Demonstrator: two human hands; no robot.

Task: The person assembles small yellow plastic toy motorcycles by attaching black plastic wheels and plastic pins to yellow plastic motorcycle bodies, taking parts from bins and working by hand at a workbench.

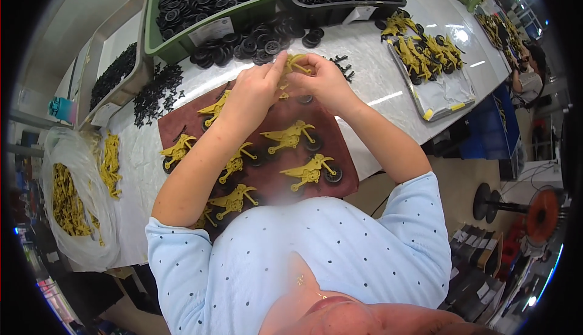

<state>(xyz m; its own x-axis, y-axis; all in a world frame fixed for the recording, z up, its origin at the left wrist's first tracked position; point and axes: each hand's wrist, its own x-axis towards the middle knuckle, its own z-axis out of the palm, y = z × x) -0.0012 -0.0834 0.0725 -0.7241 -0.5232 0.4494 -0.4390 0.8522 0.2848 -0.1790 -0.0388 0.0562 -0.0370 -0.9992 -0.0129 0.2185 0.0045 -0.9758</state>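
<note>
Both hands meet over the far edge of a dark red mat [267, 160]. My left hand [258, 89] and my right hand [325, 83] are closed on a yellow plastic toy motorbike frame [296, 64], its middle hidden by the fingers. A black wheel [305, 99] shows just below the right fingers. Several more yellow frames lie on the mat, such as one motorbike body [288, 136] and another body [308, 171] nearer me, each with one black wheel. My left forearm covers part of the mat.
Loose wheels [267, 37] lie before a green bin [209, 34] of wheels. A black bin [340, 13] and a grey bin [121, 89] hold small black parts. A plastic bag [54, 153] of yellow parts sits left; a tray [434, 101] of yellow bikes stands right.
</note>
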